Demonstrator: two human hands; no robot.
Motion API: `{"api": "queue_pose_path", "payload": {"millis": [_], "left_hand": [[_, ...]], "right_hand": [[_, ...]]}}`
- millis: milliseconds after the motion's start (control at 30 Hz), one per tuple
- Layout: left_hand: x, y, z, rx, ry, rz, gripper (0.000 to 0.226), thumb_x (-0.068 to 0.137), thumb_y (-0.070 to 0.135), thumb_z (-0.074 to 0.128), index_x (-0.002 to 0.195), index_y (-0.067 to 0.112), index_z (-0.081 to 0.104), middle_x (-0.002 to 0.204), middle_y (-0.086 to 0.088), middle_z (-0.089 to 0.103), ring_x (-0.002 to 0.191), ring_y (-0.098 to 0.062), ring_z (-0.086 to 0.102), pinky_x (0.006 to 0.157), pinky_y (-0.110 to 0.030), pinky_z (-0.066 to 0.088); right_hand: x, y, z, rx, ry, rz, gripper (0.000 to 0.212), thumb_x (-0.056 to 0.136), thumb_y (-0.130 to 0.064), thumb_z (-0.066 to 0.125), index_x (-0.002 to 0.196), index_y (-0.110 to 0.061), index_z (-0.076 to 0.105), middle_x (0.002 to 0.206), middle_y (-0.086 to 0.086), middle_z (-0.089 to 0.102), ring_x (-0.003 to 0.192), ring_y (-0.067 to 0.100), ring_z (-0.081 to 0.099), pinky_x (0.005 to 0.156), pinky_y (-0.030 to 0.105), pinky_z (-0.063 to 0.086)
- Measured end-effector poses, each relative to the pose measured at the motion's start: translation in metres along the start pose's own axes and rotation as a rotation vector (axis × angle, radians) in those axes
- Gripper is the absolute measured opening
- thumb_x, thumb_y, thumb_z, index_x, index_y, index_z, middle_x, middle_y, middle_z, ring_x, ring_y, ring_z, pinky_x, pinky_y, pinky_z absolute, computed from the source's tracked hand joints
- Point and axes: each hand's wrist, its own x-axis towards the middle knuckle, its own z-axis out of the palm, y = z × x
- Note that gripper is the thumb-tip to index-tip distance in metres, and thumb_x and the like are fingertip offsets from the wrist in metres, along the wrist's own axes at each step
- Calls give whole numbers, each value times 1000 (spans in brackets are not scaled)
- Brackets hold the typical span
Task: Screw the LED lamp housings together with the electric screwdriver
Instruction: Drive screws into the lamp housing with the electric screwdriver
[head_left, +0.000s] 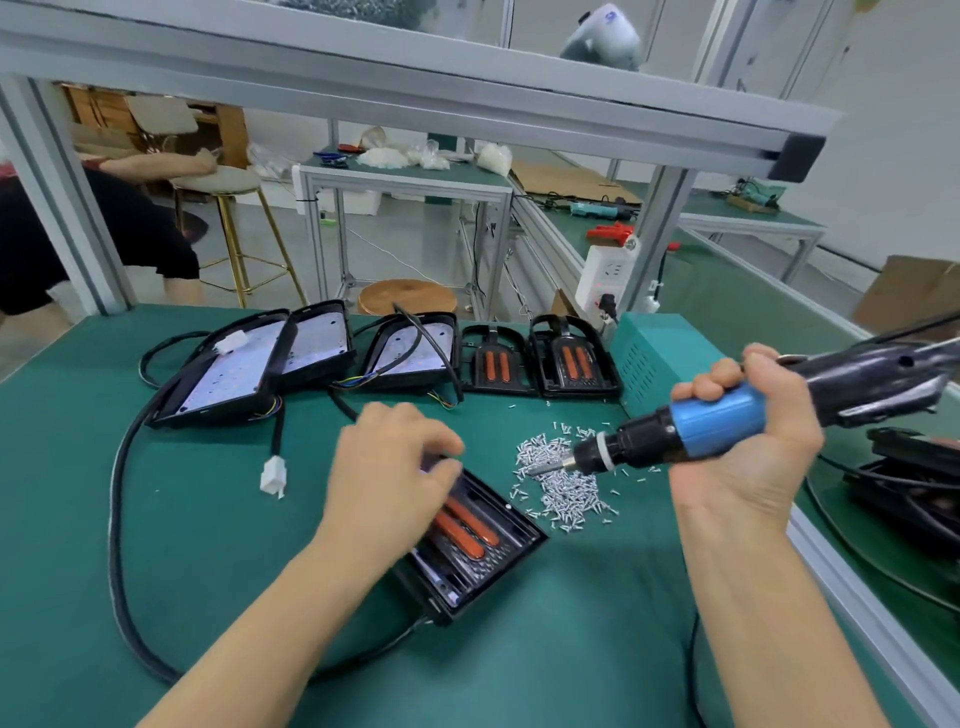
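LED lamp housing (483, 551) lies on the green surface (218, 545), under the left hand (395, 467), whose curled fingers rest on its far end. Right hand (748, 431) grips the electric screwdriver (717, 421), its bit over the pile of screws (561, 483).

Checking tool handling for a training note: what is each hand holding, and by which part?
The right hand grips the electric screwdriver round its blue barrel. The left hand rests on the far end of the lamp housing; whether it grips is blurred.
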Motion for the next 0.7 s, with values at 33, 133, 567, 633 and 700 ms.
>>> {"api": "queue_pose_path", "payload": {"millis": [33, 133, 567, 633, 700], "left_hand": [[5, 9, 4, 10, -78, 47, 12, 80, 22, 68, 90, 28, 73, 92, 6, 65, 98, -22, 50, 89, -38, 40], [28, 29, 23, 107, -246, 151, 14, 87, 26, 61, 95, 31, 72, 95, 9, 66, 100, -19, 51, 89, -32, 38], [58, 51, 86, 560, -482, 211, 18, 81, 3, 56, 75, 19, 59, 91, -5, 70, 91, -26, 62, 99, -39, 30], [56, 53, 87, 596, -467, 217, 25, 80, 1, 52, 62, 18, 46, 85, -6, 67, 87, -28, 61, 93, -36, 32], [54, 55, 88, 614, -481, 203, 31, 79, -1, 51, 59, 18, 36, 74, -3, 59, 84, -29, 58, 86, -35, 32]], "right_hand": [[-1, -3, -1, -3, 1, -1, 9, 77, -14, 55, 83, -20, 51, 59, -6, 50, 49, 7, 48, 56, 18, 44], [-3, -10, -5, -19, 13, -2, 11, 74, -14, 56, 82, -19, 50, 59, -5, 50, 49, 7, 47, 56, 18, 44], [-4, -30, -22, -73, 31, -38, 17, 69, -11, 57, 84, -17, 52, 57, -2, 47, 49, 11, 46, 58, 24, 42], [-4, -32, -23, -76, 33, -45, 15, 70, -11, 57, 83, -17, 52, 57, -2, 48, 48, 11, 46, 56, 22, 43], [-5, -32, -24, -75, 39, -49, 14, 70, -10, 57, 82, -16, 52, 57, -2, 48, 48, 11, 46, 54, 21, 44]]}}
